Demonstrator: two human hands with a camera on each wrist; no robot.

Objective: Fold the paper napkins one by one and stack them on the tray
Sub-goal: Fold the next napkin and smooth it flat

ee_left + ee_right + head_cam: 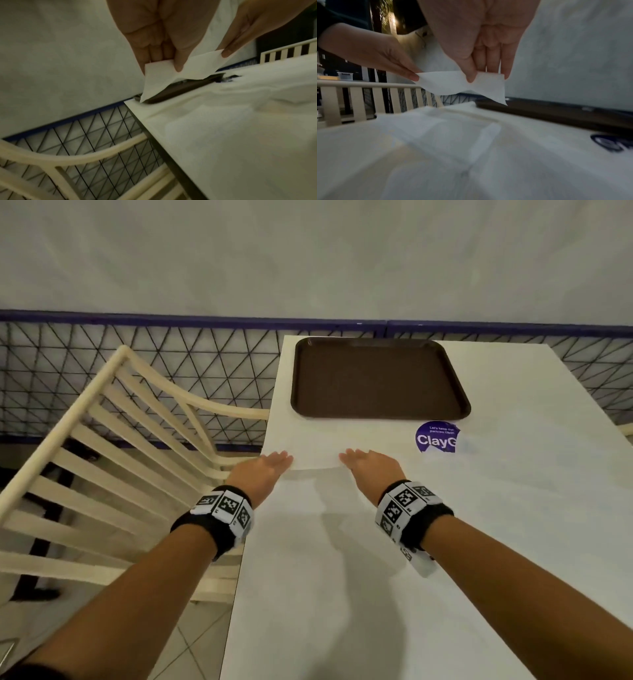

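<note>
— So, what do the hands hold?
— Left hand [164, 33] and right hand [481, 40] each pinch a corner of one napkin [462, 83], lifted above the counter [342, 577], near the tray [376, 378].

Both forearms reach forward from the lower part of the frame, each wrist with a black band. The left hand [266, 465] and the right hand [371, 463] are side by side at mid-frame, apart, palms down; each thumb [178, 63] pinches against its fingers.
</note>
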